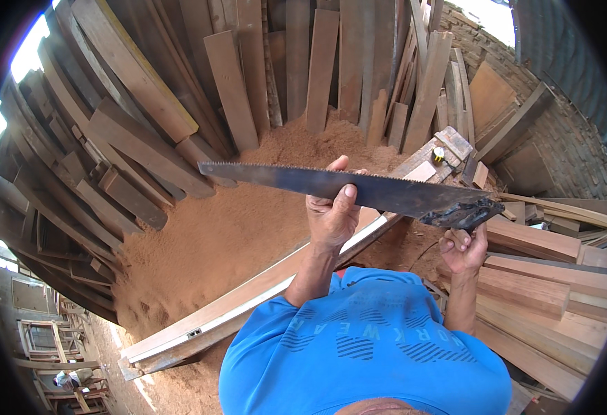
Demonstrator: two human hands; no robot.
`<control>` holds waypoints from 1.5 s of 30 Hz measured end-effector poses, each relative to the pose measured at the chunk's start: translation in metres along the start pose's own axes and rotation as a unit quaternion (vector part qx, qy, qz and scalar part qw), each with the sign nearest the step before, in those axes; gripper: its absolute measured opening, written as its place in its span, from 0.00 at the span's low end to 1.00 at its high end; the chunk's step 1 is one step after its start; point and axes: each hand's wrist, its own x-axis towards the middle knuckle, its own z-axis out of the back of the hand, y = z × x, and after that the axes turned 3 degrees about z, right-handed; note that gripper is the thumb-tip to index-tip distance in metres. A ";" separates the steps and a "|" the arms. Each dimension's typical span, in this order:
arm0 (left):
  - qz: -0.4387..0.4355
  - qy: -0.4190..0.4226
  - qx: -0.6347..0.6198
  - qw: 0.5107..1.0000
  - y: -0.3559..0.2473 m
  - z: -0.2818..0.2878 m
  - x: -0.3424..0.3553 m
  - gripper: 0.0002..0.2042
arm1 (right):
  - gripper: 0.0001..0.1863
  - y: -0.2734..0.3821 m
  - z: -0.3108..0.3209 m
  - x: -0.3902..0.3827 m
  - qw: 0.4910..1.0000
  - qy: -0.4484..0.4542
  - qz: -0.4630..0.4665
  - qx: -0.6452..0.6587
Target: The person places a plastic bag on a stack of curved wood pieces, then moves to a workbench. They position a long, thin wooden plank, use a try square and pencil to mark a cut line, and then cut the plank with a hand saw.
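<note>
A handsaw is held up crosswise in front of me, its toothed edge facing away and its narrow tip to the left. My left hand pinches the middle of the blade, thumb on the near face and fingers behind it. At the right end, the dark handle looks wrapped in shiny black material. My right hand grips that handle from below with curled fingers. Under the saw, a long plank lies diagonally, with a white bar along it that looks like a spirit level.
Reddish sawdust covers the ground beyond the plank. Many boards lean along the far and left sides. Stacked timber lies at my right. A small yellow and black object rests on a wooden block. Another person is far off, lower left.
</note>
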 end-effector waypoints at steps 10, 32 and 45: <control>-0.017 0.022 -0.004 1.000 -0.008 -0.005 -0.007 0.11 | 0.24 -0.008 -0.008 0.000 0.999 -0.035 0.017 0.000; -0.033 0.078 -0.022 0.996 -0.009 -0.001 -0.016 0.25 | 0.18 -0.008 0.024 -0.007 0.987 0.153 0.003 -0.056; -0.048 0.106 -0.012 0.993 -0.011 -0.011 -0.014 0.33 | 0.25 -0.012 0.024 -0.011 0.985 0.150 -0.019 -0.079</control>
